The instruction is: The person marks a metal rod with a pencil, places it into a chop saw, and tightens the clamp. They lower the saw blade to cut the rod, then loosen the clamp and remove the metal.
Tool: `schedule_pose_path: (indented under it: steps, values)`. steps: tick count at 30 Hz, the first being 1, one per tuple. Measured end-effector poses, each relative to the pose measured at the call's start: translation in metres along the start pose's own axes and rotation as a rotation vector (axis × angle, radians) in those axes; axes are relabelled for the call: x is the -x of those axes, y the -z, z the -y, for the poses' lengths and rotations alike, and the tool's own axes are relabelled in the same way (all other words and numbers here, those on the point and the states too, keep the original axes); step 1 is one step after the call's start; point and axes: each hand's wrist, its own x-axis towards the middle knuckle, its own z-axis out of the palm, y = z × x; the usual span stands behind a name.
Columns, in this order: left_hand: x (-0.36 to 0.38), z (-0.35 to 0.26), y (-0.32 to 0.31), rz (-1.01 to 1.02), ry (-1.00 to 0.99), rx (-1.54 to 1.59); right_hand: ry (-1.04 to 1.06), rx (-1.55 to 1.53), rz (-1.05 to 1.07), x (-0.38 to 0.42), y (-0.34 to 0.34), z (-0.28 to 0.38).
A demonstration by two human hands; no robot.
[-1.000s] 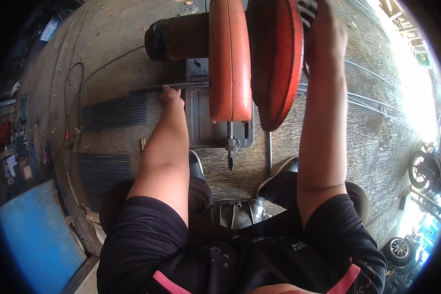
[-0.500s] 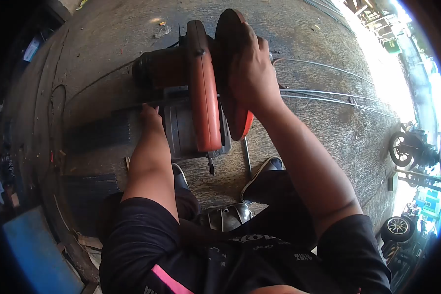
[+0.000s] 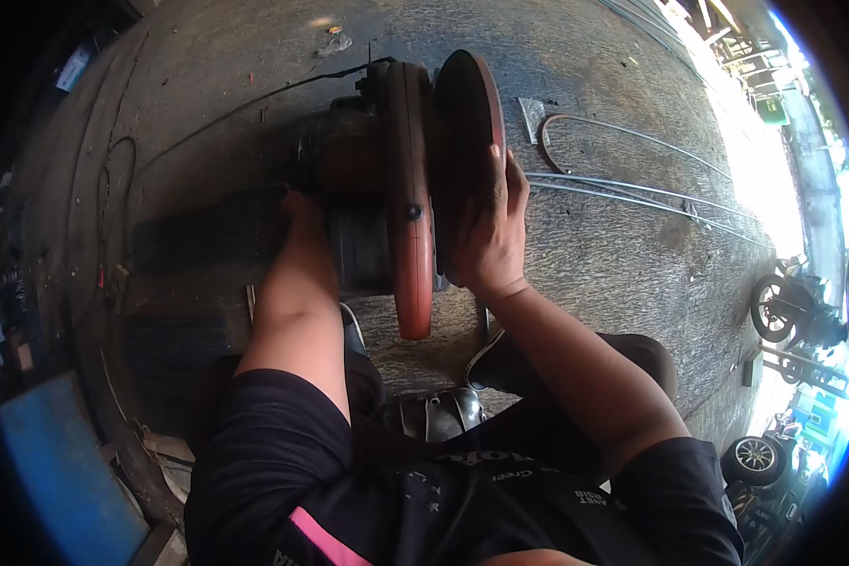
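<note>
In front of me on the floor is a cut-off saw with an orange, dark-shaded handle (image 3: 413,274) pointing toward me. Its large round disc-shaped part (image 3: 464,113), guard or wheel, stands upright to the right of the handle. My right hand (image 3: 493,231) lies against that round part's right side, fingers stretched up along the rim, thumb hidden. My left hand (image 3: 298,203) reaches low to the saw's left side, beside the dark base (image 3: 363,255). Shadow and the machine hide most of its fingers.
Thin metal rods (image 3: 632,191) run rightward across the floor behind the saw. A power cord (image 3: 245,94) trails left. Dark flat strips (image 3: 193,231) lie at the left, beyond a blue panel (image 3: 71,472). Motorbike wheels (image 3: 772,307) stand at the far right.
The saw's handle and round part have tipped down toward me. My right hand has moved lower, and its fingers have gone from curled over the round part to straightened along its rim.
</note>
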Motion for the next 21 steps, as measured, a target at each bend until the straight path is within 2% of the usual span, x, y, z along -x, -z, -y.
schedule_pose_path:
  steps: [16,21]
  values:
    - [0.0,-0.001,0.006,0.012,-0.062,-0.165,-0.029,-0.068,0.008,0.015,-0.007,-0.006]
    - [0.0,0.006,0.006,0.025,-0.104,-0.329,-0.021,-0.065,0.011,0.013,-0.003,-0.003]
